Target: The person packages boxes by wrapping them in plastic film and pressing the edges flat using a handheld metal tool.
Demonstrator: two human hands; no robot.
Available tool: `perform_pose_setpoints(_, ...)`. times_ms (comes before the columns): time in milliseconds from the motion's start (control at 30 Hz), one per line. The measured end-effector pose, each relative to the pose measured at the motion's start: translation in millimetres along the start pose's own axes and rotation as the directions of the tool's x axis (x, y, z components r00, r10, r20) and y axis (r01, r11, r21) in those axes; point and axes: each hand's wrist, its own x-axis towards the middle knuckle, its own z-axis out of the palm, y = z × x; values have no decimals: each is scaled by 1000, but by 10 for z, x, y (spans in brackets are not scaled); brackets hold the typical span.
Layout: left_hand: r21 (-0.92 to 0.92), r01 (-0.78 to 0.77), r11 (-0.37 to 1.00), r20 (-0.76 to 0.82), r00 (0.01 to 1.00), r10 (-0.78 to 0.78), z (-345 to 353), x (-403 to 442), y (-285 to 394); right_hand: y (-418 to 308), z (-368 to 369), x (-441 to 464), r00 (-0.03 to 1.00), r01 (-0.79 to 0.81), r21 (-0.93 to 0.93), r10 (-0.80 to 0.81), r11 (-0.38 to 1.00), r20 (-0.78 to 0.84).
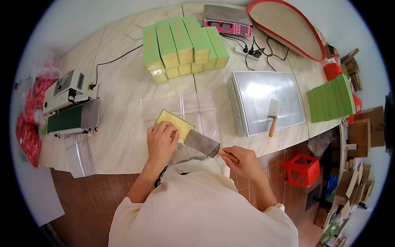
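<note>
My right hand (pixel 242 160) is wrapped round the wooden handle of a scraper (pixel 200 143) with a broad, rectangular grey blade. The blade's far end meets the near right side of a small box (pixel 176 121), which has a yellow face and green edges. Curled fingers of my left hand (pixel 161 140) hold that box down on the table from its near left side. Clear plastic film (pixel 205 109) lies under and around the box. To the right, a second scraper (pixel 273 117) with a wooden handle rests on a flat metal-topped device (pixel 263 92).
Stacked green boxes (pixel 185 45) stand at the back; another row of green boxes (pixel 331 99) is at right. A pink scale (pixel 228 24), power strip (pixel 249 52) and red-rimmed tray (pixel 288 31) sit behind. At left is a sealing machine (pixel 72 103); a red stool (pixel 301 169) stands on the floor.
</note>
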Motion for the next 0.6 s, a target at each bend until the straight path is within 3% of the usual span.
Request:
perform_pose_setpoints(367,-31,13,999,18,1000,-12,2,101,64,-61,61,20,1000,22,-64,-21,998,1)
perform_pose_setpoints(600,-53,119,991,109,988,-113,118,244,99,-52,67,10,1000,24,-54,-25,998,-10)
